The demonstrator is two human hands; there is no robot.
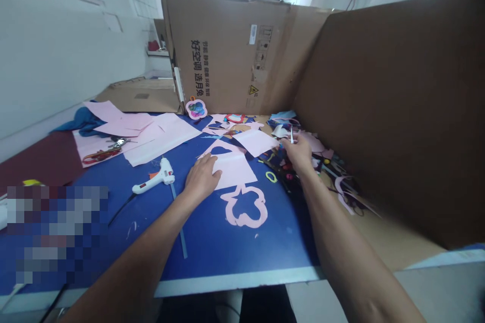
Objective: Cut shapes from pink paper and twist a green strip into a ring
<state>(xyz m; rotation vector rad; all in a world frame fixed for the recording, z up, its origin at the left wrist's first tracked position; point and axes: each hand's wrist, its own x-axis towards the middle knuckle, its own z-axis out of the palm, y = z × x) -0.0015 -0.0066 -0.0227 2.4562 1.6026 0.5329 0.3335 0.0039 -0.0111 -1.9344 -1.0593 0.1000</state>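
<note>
My left hand (201,177) lies with fingers stretched out on a pink sheet (237,171) that has a rounded opening near its far edge. Just in front of this sheet is a pink flower-shaped paper frame (261,212) with an open middle. My right hand (299,152) is closed over the scrap pile, and a slim, pale pointed object (291,135) sticks up from its fingers. Its kind is unclear. Beside those fingertips is the corner of a loose pink paper piece (255,142); whether they touch it I cannot tell.
A white glue gun (155,179) lies left of my left hand, near a thin blue strip (182,232). Pink sheets (166,133) and scissors (119,144) are at the far left. Cardboard walls (235,55) stand behind and right. A yellow-green ring (271,177) lies near the scraps.
</note>
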